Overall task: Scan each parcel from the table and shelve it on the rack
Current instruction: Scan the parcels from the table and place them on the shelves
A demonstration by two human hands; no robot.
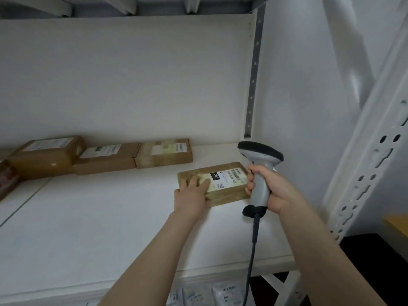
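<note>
Parcel: a flat brown parcel (pixel 223 184) lies on the white shelf (pixel 110 217) of the rack, near the shelf's right end, its white printed label facing up.
Left hand: the left hand (pixel 192 195) rests flat on the parcel's near left corner, fingers straight and spread lightly over the top.
Right hand: the right hand (pixel 271 188) is curled round the grip of a grey scanner (pixel 260 157), held upright just right of the parcel, its black-topped head above the parcel's far right corner.
Cable: a dark cable (pixel 254 250) hangs from the scanner's base past the shelf's front edge.
Other boxes: three brown boxes (pixel 106 157) sit side by side along the back wall, left of the parcel.
Frame: a perforated white upright (pixel 364 173) stands at the right.
Below: pale packets (pixel 209 294) show under the shelf.
</note>
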